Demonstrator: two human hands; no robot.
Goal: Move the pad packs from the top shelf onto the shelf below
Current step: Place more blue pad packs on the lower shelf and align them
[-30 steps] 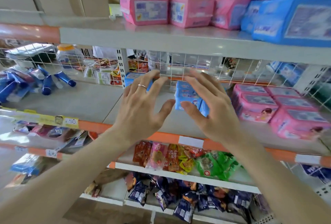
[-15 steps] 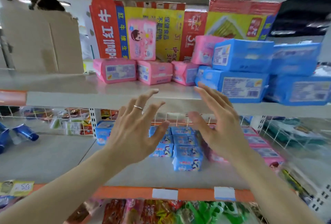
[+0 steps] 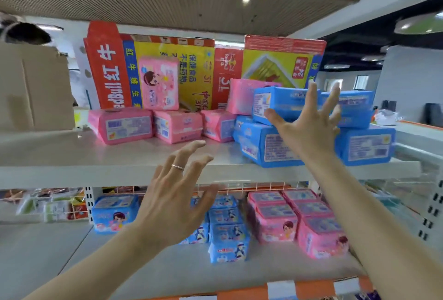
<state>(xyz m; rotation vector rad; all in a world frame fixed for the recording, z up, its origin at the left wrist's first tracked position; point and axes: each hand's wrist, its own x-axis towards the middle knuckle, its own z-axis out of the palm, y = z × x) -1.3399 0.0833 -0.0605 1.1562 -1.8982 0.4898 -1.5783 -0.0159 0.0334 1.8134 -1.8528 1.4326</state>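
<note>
On the top shelf [image 3: 72,156] lie pink pad packs [image 3: 124,126] at the left and stacked blue pad packs [image 3: 271,148] at the right. My right hand [image 3: 309,124] is spread open in front of the upper blue pack [image 3: 282,100], thumb at its lower left corner, not gripping it. My left hand [image 3: 177,199], with a ring, hovers open below the top shelf's front edge. On the shelf below [image 3: 167,268] sit blue packs [image 3: 227,232] and pink packs [image 3: 278,218].
Red and yellow cartons [image 3: 167,69] stand behind the packs on the top shelf. A brown cardboard box [image 3: 36,88] is at the far left. A wire divider [image 3: 239,187] runs along the back of the lower shelf. Small goods lie at the left beyond it.
The view has tilted up from the lower shelf to the top one. Both hands rose; the right went higher and rightward to the upper blue pack, the left stayed lower.
</note>
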